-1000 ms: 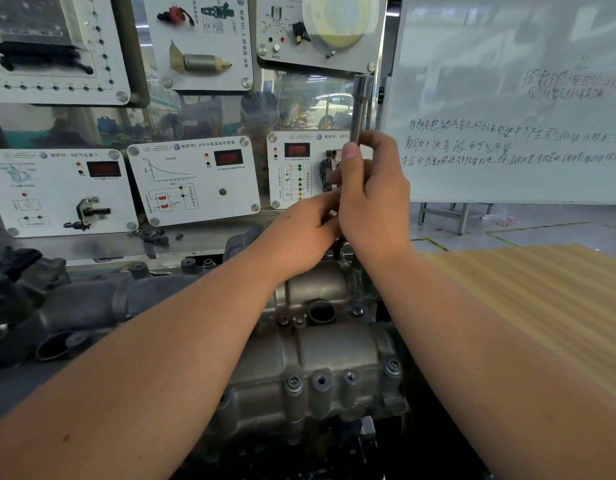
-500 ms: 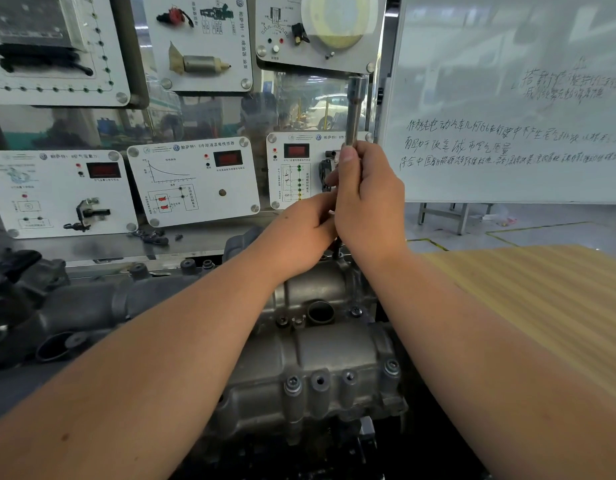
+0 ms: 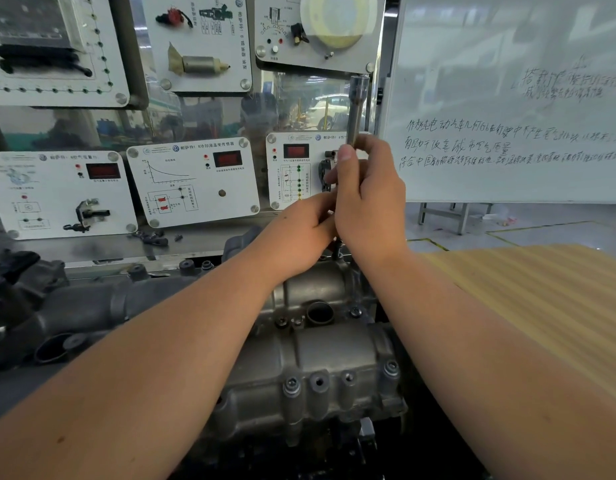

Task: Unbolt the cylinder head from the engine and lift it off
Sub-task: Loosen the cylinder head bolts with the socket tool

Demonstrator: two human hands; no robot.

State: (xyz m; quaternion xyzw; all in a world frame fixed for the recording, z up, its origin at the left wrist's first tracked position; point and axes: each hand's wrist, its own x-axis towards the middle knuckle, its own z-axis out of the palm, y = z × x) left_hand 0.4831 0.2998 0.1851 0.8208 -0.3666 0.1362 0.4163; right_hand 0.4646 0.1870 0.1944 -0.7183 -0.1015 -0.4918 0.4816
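The grey metal cylinder head (image 3: 320, 362) lies in front of me, with several bolts (image 3: 292, 385) along its near edge. My right hand (image 3: 369, 202) grips a long steel socket wrench (image 3: 357, 109) that stands upright over the head's far end. Below that hand the tool's thin black tip (image 3: 338, 249) reaches down to the head. My left hand (image 3: 299, 233) is curled against the tool just under my right hand; its fingertips and what they touch are hidden.
Training panels (image 3: 192, 181) with displays and sensors stand behind the engine. A whiteboard (image 3: 507, 98) fills the upper right. A wooden tabletop (image 3: 542, 306) lies to the right of the head. Dark engine parts (image 3: 29, 299) sit at the left.
The wrench and my right hand have shifted slightly left and back between the frames, as if turning in place. My left hand stays under it.
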